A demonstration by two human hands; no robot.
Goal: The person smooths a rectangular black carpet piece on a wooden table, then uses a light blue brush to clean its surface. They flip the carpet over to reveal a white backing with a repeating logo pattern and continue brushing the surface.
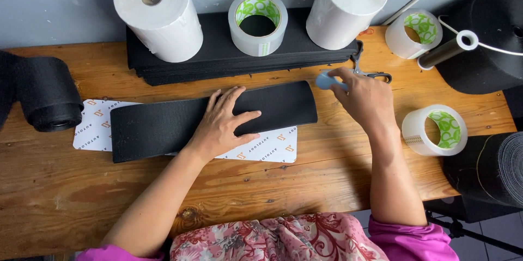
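Nearest the lower edge of the frame we record a pink floral garment [283,237] and two bare forearms rising from it over a wooden table [81,201]. At mid-frame, our left hand [223,125] lies flat with fingers spread wide, palm pressing on a long black felt strip [163,122]; it grips nothing. The strip runs from centre-left to just right of centre, resting across a white printed card [92,130] whose ends show beneath it at left and lower right. The strip appears whole and uncut, laid out and steadied; we judge the placing done and any trimming not yet begun. Our right hand [362,97], right of centre, is curled around the light blue handle of a pair of scissors [373,74] whose metal part lies on the table just beyond the fingers; whether they are lifted we cannot tell. At right, one tape roll with a green-patterned core [436,130] lies near the wrist. At far left sits a black felt roll [46,95]. Further back, at upper centre, a stack of black felt sheets [218,56] bears two white paper rolls [158,13] and another tape roll [257,24]. At upper right stand a further tape roll [413,33] and a large black spool [490,43].
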